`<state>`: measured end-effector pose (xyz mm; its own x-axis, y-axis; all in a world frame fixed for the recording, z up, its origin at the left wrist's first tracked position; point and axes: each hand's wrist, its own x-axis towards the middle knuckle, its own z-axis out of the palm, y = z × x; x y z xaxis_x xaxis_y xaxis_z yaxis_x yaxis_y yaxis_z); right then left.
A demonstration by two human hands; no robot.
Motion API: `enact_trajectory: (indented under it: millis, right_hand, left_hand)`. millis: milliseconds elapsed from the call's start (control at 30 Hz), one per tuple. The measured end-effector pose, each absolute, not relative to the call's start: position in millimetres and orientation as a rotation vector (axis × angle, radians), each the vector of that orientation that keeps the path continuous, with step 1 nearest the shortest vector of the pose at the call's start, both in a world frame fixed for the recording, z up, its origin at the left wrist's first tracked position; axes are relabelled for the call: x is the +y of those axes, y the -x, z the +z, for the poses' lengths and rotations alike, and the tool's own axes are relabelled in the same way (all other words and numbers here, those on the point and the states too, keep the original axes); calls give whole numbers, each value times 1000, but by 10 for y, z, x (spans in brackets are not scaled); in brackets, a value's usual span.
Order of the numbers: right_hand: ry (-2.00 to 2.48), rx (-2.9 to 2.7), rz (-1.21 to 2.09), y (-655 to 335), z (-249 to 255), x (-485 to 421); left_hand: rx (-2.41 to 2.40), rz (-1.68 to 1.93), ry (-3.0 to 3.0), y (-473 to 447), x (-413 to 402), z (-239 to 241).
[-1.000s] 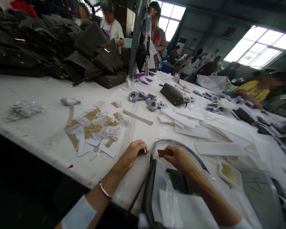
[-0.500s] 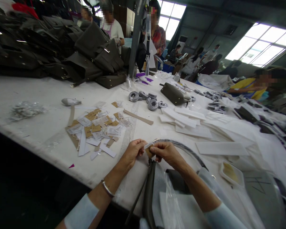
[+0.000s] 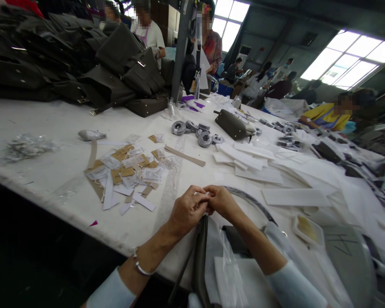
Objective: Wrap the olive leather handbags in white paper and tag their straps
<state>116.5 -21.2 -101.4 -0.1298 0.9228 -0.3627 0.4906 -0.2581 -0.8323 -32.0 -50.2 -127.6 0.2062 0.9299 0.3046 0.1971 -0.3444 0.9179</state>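
My left hand (image 3: 188,208) and my right hand (image 3: 222,202) meet with their fingertips pressed together above the dark bag (image 3: 199,261). Both are closed; the small brown tag they pinched a moment earlier is now hidden behind the fingers. The bag stands at the table edge, with a thin dark strap hanging on its left and white sheeting (image 3: 229,267) at its opening. Its curved handle (image 3: 250,197), wrapped in clear film, arches behind my right hand. To the left lies a loose heap of brown and white tags (image 3: 127,172), some in clear sleeves.
Wrapped strap coils (image 3: 205,139) and a small dark bag (image 3: 232,124) lie farther back. White strips (image 3: 295,197) and a shallow tray (image 3: 308,229) are on the right. A bag pile (image 3: 131,68) fills the back left, beside a post (image 3: 181,55). Several people work beyond.
My left hand has moved in over the tag to meet my right hand, so the tag no longer shows. The view has shifted slightly; the bag stays in place.
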Motion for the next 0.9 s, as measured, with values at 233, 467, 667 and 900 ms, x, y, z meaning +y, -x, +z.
enact_trajectory:
  millis: [233,467,667,900]
  right_hand:
    - [1521,-1245,1540,-1241,-1038,-263]
    - [1504,-1313,1495,-1236,-1030,-231]
    - [1552,-1453,1440,-1139,-1123,-210]
    - [1524,-1396,1479,-1166,-1155,-232]
  left_hand:
    - [1201,1016,-1131,383,-363,-1385]
    - [1142,929,-1151,400,-281,-1414]
    - [1179,1021,-1230,427,-277,-1414]
    - [1232,923,-1391,515,-276,-1433]
